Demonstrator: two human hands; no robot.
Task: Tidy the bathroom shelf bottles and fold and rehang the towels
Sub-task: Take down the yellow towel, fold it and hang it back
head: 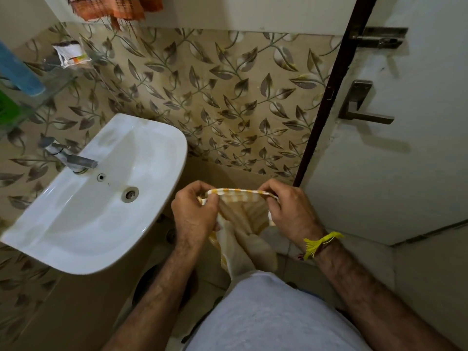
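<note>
Left hand (195,211) and right hand (288,209) each pinching the top hem of a soft yellow-and-white checked towel (240,219), hem taut between them, limp cloth hanging below, smooth rounded white basin (83,224) just left of the left hand, open floor beneath, door right of the right hand

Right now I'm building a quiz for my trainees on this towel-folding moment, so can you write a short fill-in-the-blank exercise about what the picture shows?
1. Both hands, left hand and right hand, pinch the top edge of a white and ____ checked towel.
2. The white sink lies on the person's ____ side.
3. A yellow thread is tied around the ____ wrist.
4. The orange checked cloth hangs ____ the leaf-patterned tiles.

Missing words: yellow; left; right; above
</note>
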